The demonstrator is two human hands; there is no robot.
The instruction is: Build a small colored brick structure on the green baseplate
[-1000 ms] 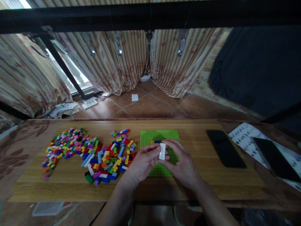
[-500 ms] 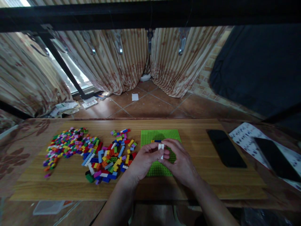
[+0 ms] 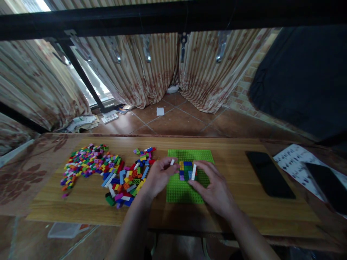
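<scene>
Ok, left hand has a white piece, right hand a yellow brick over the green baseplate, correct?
Not yellow: the right hand holds a white brick over the green baseplate, per the head view. The left hand does have a white piece.

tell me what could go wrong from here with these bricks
The left hand pinches a small white plastic brick at its fingertips, so it might slip. The long white plastic brick in the right hand could knock the multicoloured plastic brick cluster on the green studded baseplate. The left forearm may brush the loose multicoloured plastic brick pile beside it.
</scene>
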